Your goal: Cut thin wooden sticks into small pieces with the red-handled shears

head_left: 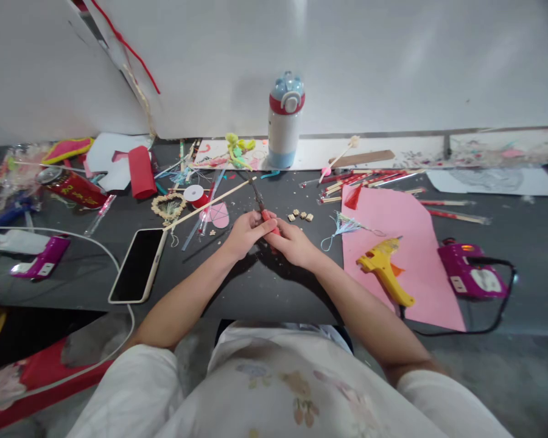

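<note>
First, at the left, crumpled clear wrapping (25, 167) is hard to make out; then one red can (75, 187) lies on the table (251, 292), and one phone (137, 266) face up. One thin stick (205, 207) slants toward the tip of one pair of pliers (265, 215); whether it's gripped, I can't tell. Mid-table, the left hand (249, 234) and right hand (295, 240) both clasp the pliers, their fingers hiding much of the red handles. One bottle (283, 131) stands behind. Rightward: one yellow glue gun (386, 267) on one pink sheet (406, 222).
</note>
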`<state>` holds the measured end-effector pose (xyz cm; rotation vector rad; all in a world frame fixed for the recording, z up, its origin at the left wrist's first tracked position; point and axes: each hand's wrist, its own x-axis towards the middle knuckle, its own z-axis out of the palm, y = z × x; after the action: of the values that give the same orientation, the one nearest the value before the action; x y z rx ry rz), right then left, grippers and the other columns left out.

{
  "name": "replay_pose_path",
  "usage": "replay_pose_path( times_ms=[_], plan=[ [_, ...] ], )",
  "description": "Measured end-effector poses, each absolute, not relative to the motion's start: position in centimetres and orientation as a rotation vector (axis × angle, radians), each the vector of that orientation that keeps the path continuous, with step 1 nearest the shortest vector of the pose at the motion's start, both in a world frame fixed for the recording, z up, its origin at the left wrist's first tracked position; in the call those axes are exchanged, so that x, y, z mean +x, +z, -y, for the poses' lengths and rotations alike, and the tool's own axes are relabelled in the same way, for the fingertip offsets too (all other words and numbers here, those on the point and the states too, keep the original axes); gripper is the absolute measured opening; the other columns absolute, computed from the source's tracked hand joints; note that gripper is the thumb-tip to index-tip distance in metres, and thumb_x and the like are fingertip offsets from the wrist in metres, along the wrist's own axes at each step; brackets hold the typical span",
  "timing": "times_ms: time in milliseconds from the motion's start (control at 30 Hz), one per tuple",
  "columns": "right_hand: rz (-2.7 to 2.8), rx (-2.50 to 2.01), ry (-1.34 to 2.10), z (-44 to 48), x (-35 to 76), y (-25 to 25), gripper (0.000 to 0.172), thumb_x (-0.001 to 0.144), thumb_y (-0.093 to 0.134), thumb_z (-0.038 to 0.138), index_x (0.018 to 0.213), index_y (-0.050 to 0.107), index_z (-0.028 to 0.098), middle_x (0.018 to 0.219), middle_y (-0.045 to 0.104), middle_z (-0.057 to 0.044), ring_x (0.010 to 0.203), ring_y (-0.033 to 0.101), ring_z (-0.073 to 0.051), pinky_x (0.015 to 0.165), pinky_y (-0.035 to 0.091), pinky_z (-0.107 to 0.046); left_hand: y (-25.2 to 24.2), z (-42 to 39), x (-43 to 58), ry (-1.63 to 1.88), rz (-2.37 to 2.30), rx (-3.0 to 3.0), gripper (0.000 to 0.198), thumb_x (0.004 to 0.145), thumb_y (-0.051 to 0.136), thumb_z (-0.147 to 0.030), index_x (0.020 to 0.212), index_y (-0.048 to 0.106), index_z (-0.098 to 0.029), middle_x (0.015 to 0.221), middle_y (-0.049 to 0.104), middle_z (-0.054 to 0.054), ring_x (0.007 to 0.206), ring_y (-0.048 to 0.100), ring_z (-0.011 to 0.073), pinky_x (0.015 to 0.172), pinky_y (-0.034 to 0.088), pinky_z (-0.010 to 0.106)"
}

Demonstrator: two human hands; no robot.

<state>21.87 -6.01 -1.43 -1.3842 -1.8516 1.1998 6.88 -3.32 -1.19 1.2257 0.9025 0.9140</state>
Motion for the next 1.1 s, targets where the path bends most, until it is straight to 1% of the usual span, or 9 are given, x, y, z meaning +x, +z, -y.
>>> replay_pose_path(
  times_ms=[200,367,500,567,633,767,867,967,1100],
  plan=[
    [1.822,-1.369,1.201,6.1,21.8,-1.4,0.041,0.083,0.04,0.057,0.087,0.054,0.018,0.076,0.061,-0.003,0.069,0.054,-0.017,0.067,0.038,-0.03,-1.1,3.4,7.0,0.918,-0.925,1.203,0.042,0.065,0.074,-0.046,0.088,0.064,-0.012,0.073,0.067,0.003,0.069,0.062,0.0122,0.071,0.047,0.026],
    [1.805,-1.422,1.15,5.8,21.7,-1.6,0.042,0.082,0.039,0.059,0.082,0.052,0.019,0.078,0.06,-0.004,0.071,0.054,-0.018,0.068,0.038,-0.031,-0.7,2.8,6.7,0.842,-1.001,1.3,0.049,0.064,0.071,-0.054,0.09,0.065,-0.013,0.082,0.07,0.007,0.08,0.065,0.0167,0.08,0.049,0.03],
    [1.777,-1.557,1.065,5.4,21.9,-1.8,0.045,0.08,0.039,0.065,0.079,0.048,0.02,0.076,0.059,-0.003,0.07,0.053,-0.018,0.065,0.037,-0.03,-0.3,2.3,5.3,0.866,-1.16,1.57,0.057,0.073,0.061,-0.058,0.107,0.061,-0.013,0.094,0.07,0.011,0.086,0.065,0.0187,0.08,0.05,0.032],
    [1.783,-1.612,1.0,5.3,22.1,-1.7,0.045,0.08,0.039,0.065,0.08,0.047,0.02,0.074,0.058,-0.003,0.07,0.054,-0.019,0.065,0.036,-0.03,-0.1,2.3,4.3,1.072,-1.331,1.758,0.049,0.082,0.053,-0.053,0.112,0.058,-0.014,0.09,0.07,0.009,0.08,0.065,0.016,0.077,0.051,0.03],
    [1.826,-1.657,0.919,5.3,22.1,-1.6,0.043,0.08,0.041,0.064,0.081,0.046,0.02,0.074,0.057,-0.003,0.07,0.054,-0.02,0.064,0.035,-0.029,0.2,2.1,3.3,1.318,-1.461,2.025,0.035,0.088,0.046,-0.043,0.107,0.06,-0.017,0.087,0.068,0.006,0.079,0.064,0.0147,0.08,0.05,0.031],
    [1.946,-1.63,0.854,5.6,22.0,-1.3,0.042,0.079,0.044,0.061,0.087,0.047,0.02,0.075,0.058,-0.004,0.069,0.055,-0.021,0.062,0.034,-0.028,0.8,1.2,1.9,1.39,-1.623,2.455,0.026,0.089,0.046,-0.034,0.104,0.061,-0.019,0.102,0.065,0.009,0.103,0.058,0.0207,0.095,0.042,0.038],
    [1.999,-1.574,0.852,5.9,21.9,-1.1,0.042,0.079,0.045,0.06,0.091,0.047,0.02,0.077,0.059,-0.005,0.068,0.055,-0.02,0.062,0.034,-0.028,0.6,0.7,1.6,1.259,-1.696,2.505,0.029,0.089,0.046,-0.036,0.109,0.059,-0.019,0.104,0.065,0.009,0.102,0.059,0.0211,0.09,0.044,0.035],
    [2.037,-1.521,0.819,6.1,22.0,-1.2,0.043,0.079,0.047,0.06,0.093,0.046,0.02,0.079,0.06,-0.005,0.067,0.055,-0.02,0.061,0.034,-0.027,0.1,0.4,1.3,1.216,-1.715,2.498,0.029,0.091,0.043,-0.035,0.104,0.063,-0.019,0.095,0.069,0.007,0.089,0.064,0.0176,0.079,0.047,0.029],
    [2.078,-1.434,0.818,5.9,22.3,-1.3,0.042,0.079,0.047,0.059,0.093,0.045,0.019,0.081,0.059,-0.005,0.065,0.053,-0.017,0.061,0.034,-0.027,-0.1,0.4,0.7,1.224,-1.656,2.546,0.028,0.091,0.043,-0.033,0.101,0.065,-0.019,0.087,0.07,0.005,0.08,0.064,0.0162,0.073,0.047,0.028]
  ],
)
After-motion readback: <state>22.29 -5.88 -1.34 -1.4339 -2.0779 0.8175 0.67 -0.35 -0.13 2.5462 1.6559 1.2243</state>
